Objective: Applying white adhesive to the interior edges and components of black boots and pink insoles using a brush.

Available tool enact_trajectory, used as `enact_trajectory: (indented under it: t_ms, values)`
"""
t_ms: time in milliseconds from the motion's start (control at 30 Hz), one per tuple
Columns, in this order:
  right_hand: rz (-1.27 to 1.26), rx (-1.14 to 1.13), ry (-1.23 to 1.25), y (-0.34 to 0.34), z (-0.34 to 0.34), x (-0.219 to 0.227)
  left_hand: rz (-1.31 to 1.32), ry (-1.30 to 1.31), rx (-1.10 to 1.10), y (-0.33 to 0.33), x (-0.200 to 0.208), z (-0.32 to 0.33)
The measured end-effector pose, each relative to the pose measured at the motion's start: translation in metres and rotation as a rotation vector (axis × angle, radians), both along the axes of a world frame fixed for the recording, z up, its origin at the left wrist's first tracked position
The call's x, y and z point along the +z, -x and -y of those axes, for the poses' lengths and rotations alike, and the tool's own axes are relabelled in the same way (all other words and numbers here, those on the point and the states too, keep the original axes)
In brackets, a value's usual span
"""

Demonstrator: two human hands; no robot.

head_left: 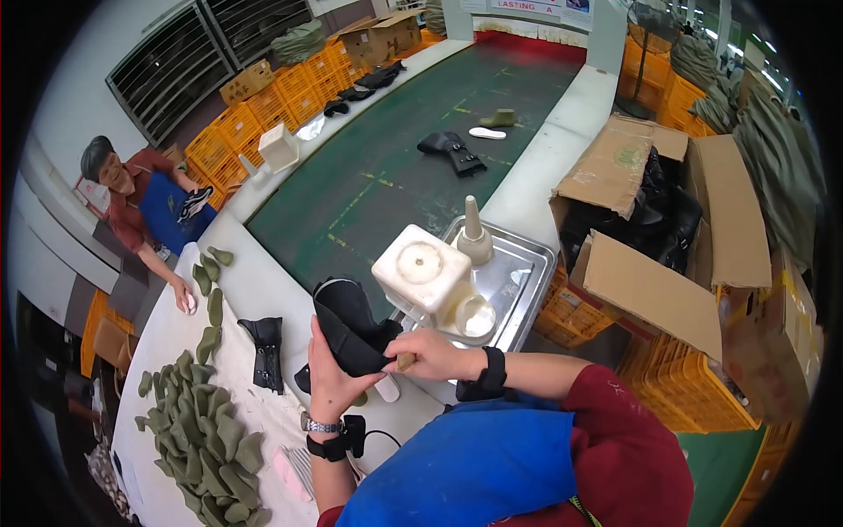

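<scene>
A black boot (345,323) is held up just over the near side of the white table (272,303), beside a metal tray (540,272), its dark opening tipped upward; the left hand (330,382) has hold of it, fingers extended along its side and thumb spread wide; the right hand (428,354) is curled closed round a short tan handle (406,361), at the boot's lower right edge, the handle's far end hidden; on the tray stand a square white container (421,265), a cone-topped bottle (475,235) and a small round cup (475,317); left of the held boot a second boot (267,353) lies on the table, then a heap of olive-green shaped pieces (200,439); beyond, a green conveyor belt (351,211) carries another boot (451,152), near a white sole-shaped piece (487,133); to the right, an open cardboard box (654,290) holds black items (654,220); at far left, a co-worker (162,198) wears a blue apron.
</scene>
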State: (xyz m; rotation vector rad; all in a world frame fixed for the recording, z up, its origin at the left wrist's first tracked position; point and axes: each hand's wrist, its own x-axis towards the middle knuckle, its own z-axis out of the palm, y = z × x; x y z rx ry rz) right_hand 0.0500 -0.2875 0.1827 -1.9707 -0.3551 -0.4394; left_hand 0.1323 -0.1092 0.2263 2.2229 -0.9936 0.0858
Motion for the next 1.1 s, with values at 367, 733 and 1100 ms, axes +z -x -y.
enact_trajectory:
  t_ms: [367, 733, 1100]
  values:
    - [0.045, -0.044, -0.246, -0.006, 0.016, 0.007, 0.174, 0.040, -0.023, -0.001, -0.006, 0.008]
    - [-0.429, 0.009, -0.481, -0.006, 0.051, 0.036, -0.489, 0.311, -0.202, 0.009, 0.000, -0.011]
    - [-0.315, -0.426, -0.192, 0.031, 0.152, -0.006, -0.618, 0.401, -0.096, 0.011, 0.009, -0.023]
